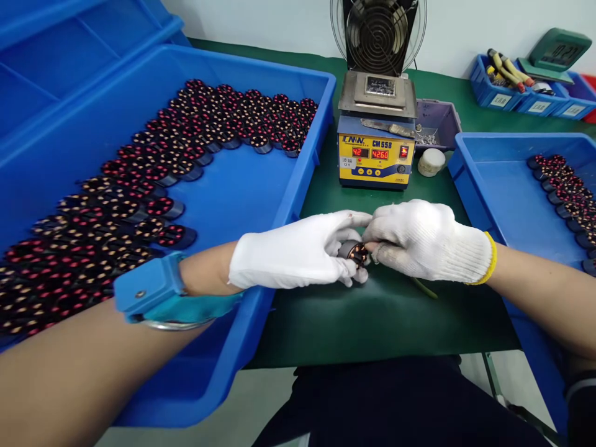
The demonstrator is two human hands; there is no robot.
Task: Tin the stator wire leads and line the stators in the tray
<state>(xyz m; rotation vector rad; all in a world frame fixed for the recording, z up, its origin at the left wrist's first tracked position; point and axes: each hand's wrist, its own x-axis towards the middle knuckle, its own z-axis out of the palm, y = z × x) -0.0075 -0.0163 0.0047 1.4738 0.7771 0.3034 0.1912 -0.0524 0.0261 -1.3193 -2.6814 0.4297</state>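
A small dark motor stator (352,252) with copper windings is held over the green table, just in front of the solder pot. Wrapped round its body are the fingers of my left hand (307,248), in a white glove. My right hand (416,239), in a knitted white glove with a yellow cuff, is closed with its fingertips pinched at the stator's right edge. What lies between those fingertips is too small to make out. A thin greenish strip (424,288) shows on the table below my right hand.
At left, a large blue bin (298,180) holds many stators in rows. A yellow solder pot (376,152) with a fan (378,34) behind stands ahead, beside a round white container (431,162). Another blue bin (493,186) with stators stands right; tool boxes (500,99) lie behind.
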